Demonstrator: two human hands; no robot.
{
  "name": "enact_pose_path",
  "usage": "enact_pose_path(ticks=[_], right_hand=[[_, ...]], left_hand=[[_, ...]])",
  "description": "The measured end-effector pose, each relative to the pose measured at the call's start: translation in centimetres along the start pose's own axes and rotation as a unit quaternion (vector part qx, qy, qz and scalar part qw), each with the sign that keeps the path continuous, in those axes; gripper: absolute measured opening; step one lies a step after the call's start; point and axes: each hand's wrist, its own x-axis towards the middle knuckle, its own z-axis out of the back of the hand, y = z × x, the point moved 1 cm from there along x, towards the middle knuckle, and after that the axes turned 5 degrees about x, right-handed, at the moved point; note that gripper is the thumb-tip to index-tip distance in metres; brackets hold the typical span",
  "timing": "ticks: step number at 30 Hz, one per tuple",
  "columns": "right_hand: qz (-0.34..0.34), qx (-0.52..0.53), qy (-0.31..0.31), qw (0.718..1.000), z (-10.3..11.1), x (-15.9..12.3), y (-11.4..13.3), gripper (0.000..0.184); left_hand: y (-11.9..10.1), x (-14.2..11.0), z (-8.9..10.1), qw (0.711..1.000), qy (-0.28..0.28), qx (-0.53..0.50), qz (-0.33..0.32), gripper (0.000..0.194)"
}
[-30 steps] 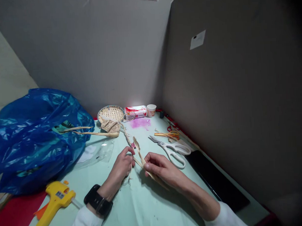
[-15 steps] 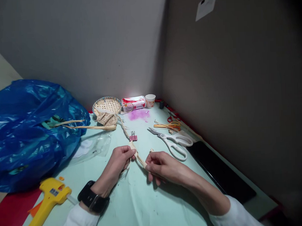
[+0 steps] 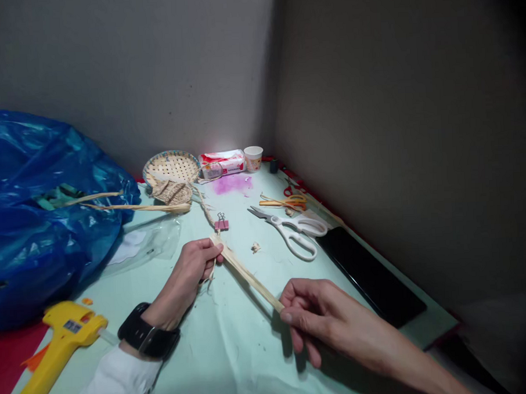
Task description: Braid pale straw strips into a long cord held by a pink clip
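Observation:
A pale, flat strip of dried plant fibre (image 3: 252, 280) stretches slantwise between my two hands. My left hand (image 3: 196, 268) pinches its upper end, just below a pink binder clip (image 3: 221, 224). The clip grips the end of a braided cord (image 3: 206, 209) that leads back toward a coiled woven piece (image 3: 172, 191). Lower right, my right hand (image 3: 320, 319) holds the strip's other end between thumb and forefinger, the remaining fingers curled loosely. Thin loose fibres hang under my left hand. A small fibre scrap (image 3: 256, 248) lies between the hands and the white-handled scissors (image 3: 290, 230).
A blue plastic bag (image 3: 50, 229) with fibre strips poking out fills the left. A yellow glue gun (image 3: 64, 339) lies near front left. At the back are a woven basket (image 3: 174, 163), a red-white packet (image 3: 223, 163) and a paper cup (image 3: 253, 159). A black slab (image 3: 371, 276) lies right.
My right hand has slid down and right along the strip, drawing it straight. My left hand has moved up to pinch it near the clip. The view has tilted down.

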Motion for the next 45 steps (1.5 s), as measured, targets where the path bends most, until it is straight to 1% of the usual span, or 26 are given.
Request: enact_pose_path(ticks=[4, 6, 8, 9, 11, 13, 14, 16, 18, 19, 22, 25, 28, 33, 38, 41, 45], right_hand=[[-0.017, 0.009, 0.011, 1.000, 0.2, -1.5, -0.4, 0.032], [-0.021, 0.008, 0.011, 1.000, 0.2, -1.8, -0.9, 0.032], [-0.022, -0.003, 0.024, 0.999, 0.1, -2.3, -1.1, 0.030], [-0.016, -0.020, 0.033, 0.999, 0.1, -2.6, -0.9, 0.029], [0.017, -0.101, 0.043, 0.994, 0.5, -3.1, 0.0, 0.029], [0.072, -0.218, 0.020, 0.973, 1.1, -3.0, 1.6, 0.031], [0.102, -0.270, -0.006, 0.957, 1.5, -2.6, 2.5, 0.031], [0.162, -0.310, -0.087, 0.933, 2.0, -0.8, 4.1, 0.028], [0.207, -0.286, -0.151, 0.923, 1.9, 2.2, 5.0, 0.025], [0.217, -0.276, -0.167, 0.921, 1.6, 4.0, 5.1, 0.023], [0.215, -0.267, -0.163, 0.925, 0.0, 8.8, 4.6, 0.018], [0.211, -0.250, -0.158, 0.932, -1.2, 11.5, 3.5, 0.012], [0.210, -0.240, -0.159, 0.934, -1.4, 12.3, 2.6, 0.011], [0.194, -0.215, -0.149, 0.945, -0.6, 12.7, 1.8, 0.011], [0.183, -0.205, -0.135, 0.952, -0.6, 12.8, 1.8, 0.009], [0.183, -0.201, -0.139, 0.952, -0.7, 12.8, 1.9, 0.011], [0.186, -0.209, -0.148, 0.949, -1.0, 12.7, 2.1, 0.008]], left_hand=[[0.4, 0.2, 0.1, 1.000, 0.011, -0.004, -0.006, 0.028], [0.6, 0.3, 0.2, 1.000, 0.018, -0.008, -0.011, 0.027], [0.8, 0.4, 0.3, 0.999, 0.027, -0.012, -0.015, 0.027], [0.8, 0.4, 0.4, 0.999, 0.032, -0.013, -0.016, 0.027], [0.8, 0.4, 0.5, 0.999, 0.046, -0.016, -0.017, 0.027], [0.9, 0.4, 0.6, 0.998, 0.064, -0.019, -0.019, 0.027], [0.9, 0.4, 0.7, 0.997, 0.073, -0.020, -0.021, 0.027], [0.9, 0.4, 0.7, 0.996, 0.087, -0.020, -0.027, 0.026], [0.9, 0.4, 0.7, 0.995, 0.091, -0.018, -0.034, 0.026], [0.9, 0.5, 0.7, 0.995, 0.090, -0.016, -0.037, 0.027], [0.9, 0.6, 0.6, 0.996, 0.082, -0.009, -0.046, 0.028], [0.9, 0.6, 0.5, 0.996, 0.073, -0.007, -0.051, 0.028], [0.8, 0.6, 0.4, 0.996, 0.071, -0.009, -0.052, 0.028], [0.7, 0.2, 0.4, 0.996, 0.070, -0.014, -0.054, 0.027], [0.5, 0.1, 0.3, 0.997, 0.069, -0.005, -0.047, 0.022], [0.4, 0.2, 0.2, 0.997, 0.065, 0.002, -0.043, 0.022], [0.1, 0.0, 0.1, 0.997, 0.058, 0.007, -0.042, 0.021]])
